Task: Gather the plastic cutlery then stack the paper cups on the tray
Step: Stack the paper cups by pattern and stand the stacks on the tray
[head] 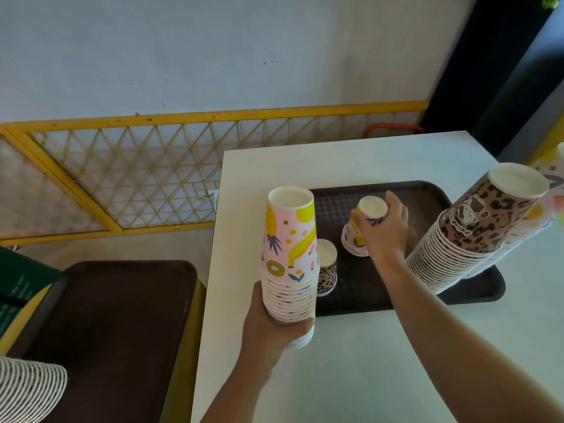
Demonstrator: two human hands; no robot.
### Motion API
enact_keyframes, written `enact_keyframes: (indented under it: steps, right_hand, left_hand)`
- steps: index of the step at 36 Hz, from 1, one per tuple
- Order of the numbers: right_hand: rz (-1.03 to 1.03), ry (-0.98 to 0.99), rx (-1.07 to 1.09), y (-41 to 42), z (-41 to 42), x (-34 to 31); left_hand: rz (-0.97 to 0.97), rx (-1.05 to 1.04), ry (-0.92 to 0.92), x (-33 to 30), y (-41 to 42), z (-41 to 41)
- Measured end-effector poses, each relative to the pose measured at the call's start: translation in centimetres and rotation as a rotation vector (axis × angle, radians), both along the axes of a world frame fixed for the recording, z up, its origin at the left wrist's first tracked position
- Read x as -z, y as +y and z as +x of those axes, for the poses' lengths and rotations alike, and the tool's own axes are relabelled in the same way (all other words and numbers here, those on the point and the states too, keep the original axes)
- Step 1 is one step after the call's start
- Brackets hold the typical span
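Observation:
My left hand [268,328] grips the base of a tall upside-down stack of fruit-print paper cups [290,245], held just left of the dark tray [360,288]. On that tray my right hand [384,230] is closed around a short stack of fruit-print cups [358,230], also upside down. A single leopard-print cup [326,270] stands inverted at the tray's left edge, partly behind the held stack. A very tall leopard-print stack [476,233] leans on the tray's right side. No plastic cutlery is visible.
The tray lies on a white table [351,361]. A second fruit-print stack [546,209] shows behind the leopard one. Left of the table sits another dark tray [122,325] with a striped cup stack [27,389] at its near corner. A yellow lattice fence [137,169] runs behind.

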State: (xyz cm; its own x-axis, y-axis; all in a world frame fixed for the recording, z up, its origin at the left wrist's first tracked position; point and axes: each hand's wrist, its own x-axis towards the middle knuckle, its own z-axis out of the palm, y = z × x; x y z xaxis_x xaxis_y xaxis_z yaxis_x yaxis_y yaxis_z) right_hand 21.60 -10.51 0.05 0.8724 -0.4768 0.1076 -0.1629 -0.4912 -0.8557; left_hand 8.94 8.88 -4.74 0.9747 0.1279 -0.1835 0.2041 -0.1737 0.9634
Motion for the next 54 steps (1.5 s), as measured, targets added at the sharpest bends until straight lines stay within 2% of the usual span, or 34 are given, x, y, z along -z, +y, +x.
enact_keyframes:
  steps: [3,6,9,13,28,34,40,44,46,51,54]
  right_hand:
    - [0.097,-0.183,-0.066,1.0,-1.2,-2.4]
    - [0.211,-0.304,-0.365,2.1,-3.0,-5.4]
    - [0.207,-0.216,-0.654,3.2,-4.6,-7.2]
    - [0.124,-0.057,-0.777,3.9,-5.5,-8.0]
    - [0.14,-0.129,-0.695,4.2,-6.0,-8.1]
    - [0.302,-0.197,-0.615,3.4,-6.1,-9.9]
    - [0.622,-0.243,-0.518,2.5,-5.1,-11.8]
    - [0.695,-0.307,-0.414,1.2,-4.2,-12.2]
    - [0.657,-0.367,-0.347,0.8,-3.4,-12.1]
    - [0.203,-0.438,-0.138,0.8,-1.2,-10.2]
    - [0.077,-0.391,-0.111,0.8,-0.4,-8.1]
  left_hand:
    - [0.021,0.035,0.007,-0.2,-0.2,0.1]
    - [0.022,0.049,-0.001,-0.5,-0.5,0.4]
    - [0.019,0.051,0.001,-0.9,-0.7,0.4]
    - [-0.002,0.057,0.025,-1.1,-1.1,0.7]
    - [-0.022,0.053,0.046,-1.3,-0.9,-0.3]
    - [-0.015,0.057,0.061,-1.5,-1.1,-1.3]
    - [-0.014,0.041,0.067,-1.6,-1.0,-2.1]
    - [-0.01,0.042,0.053,-1.7,-0.9,-2.5]
    - [-0.006,0.036,0.045,-1.7,-0.8,-2.6]
    - [-0.013,0.038,0.035,-1.8,-0.7,-2.7]
    - [-0.039,0.054,0.037,-2.0,-0.8,-2.6]
